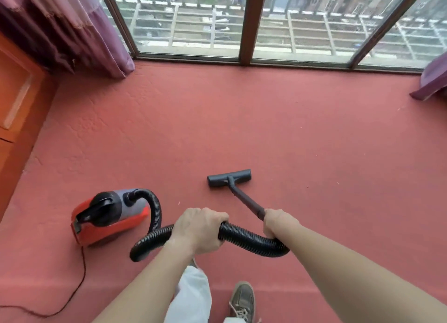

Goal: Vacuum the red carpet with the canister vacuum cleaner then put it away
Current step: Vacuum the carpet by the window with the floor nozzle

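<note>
Black hose (244,238) held by both hands; nozzle (229,178) on carpet (314,141)

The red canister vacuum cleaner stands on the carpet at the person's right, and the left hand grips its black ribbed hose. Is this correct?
Wrong side: the head view shows the red canister vacuum cleaner at the person's left. The left hand does grip its black ribbed hose.

The red carpet (266,129) lies open ahead and to the right as far as the window frame (244,56), while the canister vacuum (108,217), its looping hose (154,216) and trailing cord (77,286) crowd the near left, with curtains (72,27) filling the far-left corner.
</note>
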The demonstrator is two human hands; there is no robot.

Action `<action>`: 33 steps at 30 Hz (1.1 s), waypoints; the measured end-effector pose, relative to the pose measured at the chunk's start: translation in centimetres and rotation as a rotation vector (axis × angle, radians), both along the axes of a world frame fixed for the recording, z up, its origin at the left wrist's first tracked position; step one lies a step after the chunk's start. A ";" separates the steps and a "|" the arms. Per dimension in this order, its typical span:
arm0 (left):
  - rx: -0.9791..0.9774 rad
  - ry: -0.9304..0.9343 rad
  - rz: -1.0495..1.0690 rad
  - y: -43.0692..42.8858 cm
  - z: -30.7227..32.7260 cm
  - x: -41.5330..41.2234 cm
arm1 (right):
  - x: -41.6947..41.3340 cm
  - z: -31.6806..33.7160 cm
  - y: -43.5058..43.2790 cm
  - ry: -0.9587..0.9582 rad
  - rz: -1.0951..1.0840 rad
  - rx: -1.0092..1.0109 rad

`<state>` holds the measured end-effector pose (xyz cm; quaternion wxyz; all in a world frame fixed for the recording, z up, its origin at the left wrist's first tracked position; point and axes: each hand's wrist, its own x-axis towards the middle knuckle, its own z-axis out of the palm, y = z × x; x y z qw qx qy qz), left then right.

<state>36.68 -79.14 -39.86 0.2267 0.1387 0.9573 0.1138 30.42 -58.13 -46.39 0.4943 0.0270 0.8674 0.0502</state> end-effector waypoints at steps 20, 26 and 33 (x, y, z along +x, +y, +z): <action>-0.043 -0.071 0.013 -4.8 2.3 22.8 | 23.0 -0.8 -5.6 -0.002 0.093 -0.145; -0.075 0.061 0.273 -9.1 1.4 24.5 | 16.7 -4.1 -14.0 0.083 0.072 -0.166; -0.015 0.027 0.393 -5.4 -2.1 25.8 | 18.0 -4.2 -10.9 0.146 0.186 -0.170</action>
